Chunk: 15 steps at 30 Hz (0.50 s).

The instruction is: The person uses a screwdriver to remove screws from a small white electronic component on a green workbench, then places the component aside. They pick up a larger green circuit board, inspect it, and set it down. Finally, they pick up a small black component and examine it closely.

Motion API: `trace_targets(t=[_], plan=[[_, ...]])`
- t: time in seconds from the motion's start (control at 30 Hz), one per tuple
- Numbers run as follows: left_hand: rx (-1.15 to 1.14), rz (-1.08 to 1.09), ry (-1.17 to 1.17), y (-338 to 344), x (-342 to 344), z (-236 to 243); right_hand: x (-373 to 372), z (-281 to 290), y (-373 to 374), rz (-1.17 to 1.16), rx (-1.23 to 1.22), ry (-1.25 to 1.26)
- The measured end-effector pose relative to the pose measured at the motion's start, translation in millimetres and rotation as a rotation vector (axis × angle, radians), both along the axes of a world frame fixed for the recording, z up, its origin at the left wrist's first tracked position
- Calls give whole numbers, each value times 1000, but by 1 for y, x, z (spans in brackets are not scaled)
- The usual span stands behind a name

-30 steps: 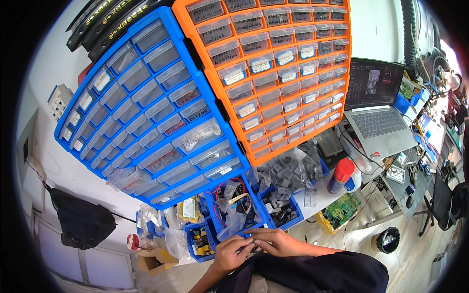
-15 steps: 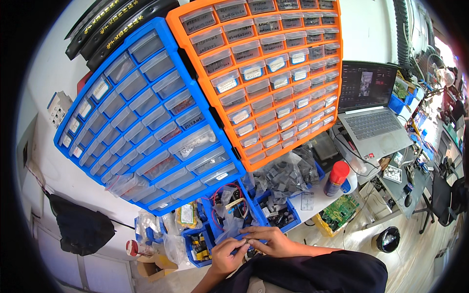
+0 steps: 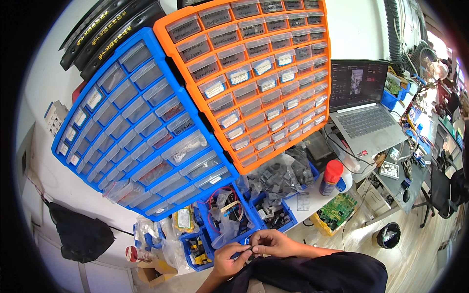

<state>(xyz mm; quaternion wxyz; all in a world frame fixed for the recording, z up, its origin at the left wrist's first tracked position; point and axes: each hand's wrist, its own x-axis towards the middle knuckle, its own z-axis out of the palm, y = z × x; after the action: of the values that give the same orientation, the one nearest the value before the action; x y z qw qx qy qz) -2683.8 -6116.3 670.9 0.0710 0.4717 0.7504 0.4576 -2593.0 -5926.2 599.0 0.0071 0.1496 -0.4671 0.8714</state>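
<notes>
My left hand and my right hand meet at the front edge of the bench, fingertips pinched together. Between them is a tiny dark piece, too small to name. Just beyond the fingers lies a blue bin of cables, clear bags and a cream-coloured loop. Left of my hands stands a smaller blue bin with yellow and black parts. To the right, another blue bin holds small black and grey components.
A blue drawer cabinet and an orange drawer cabinet tower over the bench. Rightward are a red-capped spray can, an open laptop, and a yellow box of green circuit boards. A black waste bin stands on the floor.
My right fingers have curled in from a more outstretched pose, and both hands stay pinched together. The view has shifted slightly, so the cabinets sit further left.
</notes>
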Motion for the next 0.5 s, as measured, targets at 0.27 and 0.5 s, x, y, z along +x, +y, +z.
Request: trace_targets(t=[0.27, 0.5], plan=[[-35, -2, -80, 3, 3, -6, 7, 0, 3, 39, 39, 17], [-65, 36, -55, 4, 3, -13, 9, -5, 3, -149, 191, 82]])
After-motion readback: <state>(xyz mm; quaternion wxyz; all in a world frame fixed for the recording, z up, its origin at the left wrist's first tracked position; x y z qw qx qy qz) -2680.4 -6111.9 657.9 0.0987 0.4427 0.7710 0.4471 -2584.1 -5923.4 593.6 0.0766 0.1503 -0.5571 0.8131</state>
